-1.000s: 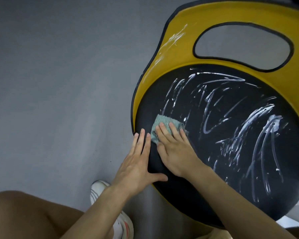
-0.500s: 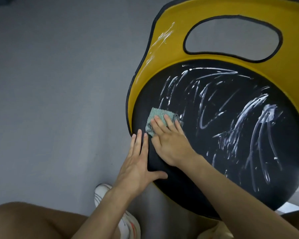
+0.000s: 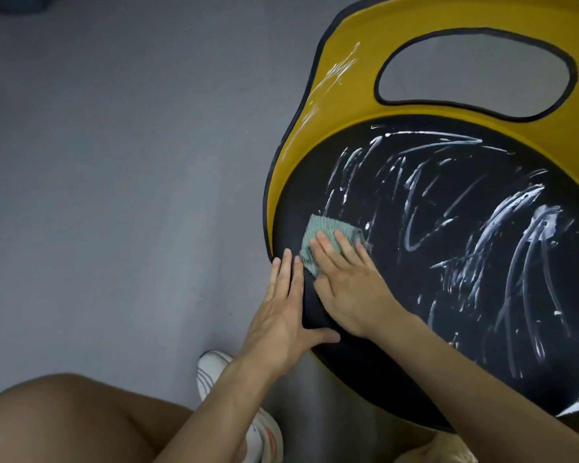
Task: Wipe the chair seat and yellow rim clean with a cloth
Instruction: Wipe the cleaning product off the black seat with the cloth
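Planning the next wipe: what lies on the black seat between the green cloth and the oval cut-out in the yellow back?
In the head view, white smeared streaks cross the black round seat between the green knitted cloth and the oval cut-out, then a yellow band.

The right hand (image 3: 346,289) lies flat, fingers together and extended; the left hand (image 3: 283,315) lies flat beside it, thumb splayed.

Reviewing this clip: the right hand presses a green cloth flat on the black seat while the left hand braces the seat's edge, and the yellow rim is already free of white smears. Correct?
Not quite. The head view shows white smears still on the yellow rim. The rest holds: the right hand presses the green cloth flat on the black seat, and the left hand braces its edge.
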`<state>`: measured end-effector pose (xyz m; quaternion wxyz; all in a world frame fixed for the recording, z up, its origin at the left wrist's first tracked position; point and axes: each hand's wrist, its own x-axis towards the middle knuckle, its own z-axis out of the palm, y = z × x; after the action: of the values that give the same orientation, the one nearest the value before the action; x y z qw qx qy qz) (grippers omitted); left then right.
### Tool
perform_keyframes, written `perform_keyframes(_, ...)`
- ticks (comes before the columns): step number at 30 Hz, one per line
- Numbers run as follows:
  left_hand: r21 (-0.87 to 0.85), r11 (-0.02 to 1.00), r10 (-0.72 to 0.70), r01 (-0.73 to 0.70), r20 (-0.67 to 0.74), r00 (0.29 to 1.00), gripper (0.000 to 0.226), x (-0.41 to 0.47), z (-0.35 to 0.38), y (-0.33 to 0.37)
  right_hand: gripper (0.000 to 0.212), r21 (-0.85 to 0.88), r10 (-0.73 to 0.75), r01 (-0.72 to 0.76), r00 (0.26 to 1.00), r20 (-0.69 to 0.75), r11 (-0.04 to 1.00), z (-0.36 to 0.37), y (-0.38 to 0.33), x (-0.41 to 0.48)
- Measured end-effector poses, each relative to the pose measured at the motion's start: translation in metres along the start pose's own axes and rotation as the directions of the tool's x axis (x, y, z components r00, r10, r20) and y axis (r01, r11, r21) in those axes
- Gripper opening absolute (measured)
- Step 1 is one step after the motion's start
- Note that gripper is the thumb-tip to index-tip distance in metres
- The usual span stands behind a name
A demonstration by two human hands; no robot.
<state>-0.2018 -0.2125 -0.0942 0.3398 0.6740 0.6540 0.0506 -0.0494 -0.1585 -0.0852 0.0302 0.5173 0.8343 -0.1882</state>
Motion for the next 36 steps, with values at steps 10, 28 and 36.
perform_keyframes(10,-0.013,1.0,-0.012,0.013,0.031,0.999,0.136,0.001,-0.001,0.001,0.062,0.001,0.087,-0.087,0.995,0.055,0.996,-0.015,0.007,0.044)
perform_keyframes(28,-0.014,1.0,-0.007,0.007,0.021,1.0,0.137,0.001,-0.002,0.002,0.08,-0.044,-0.075,0.079,0.994,0.076,0.996,-0.003,-0.003,-0.029)
perform_keyframes(36,-0.006,1.0,0.0,0.0,0.013,1.0,0.136,0.0,-0.002,0.004,0.06,-0.034,0.002,0.0,0.999,0.048,0.999,-0.012,0.004,0.04)
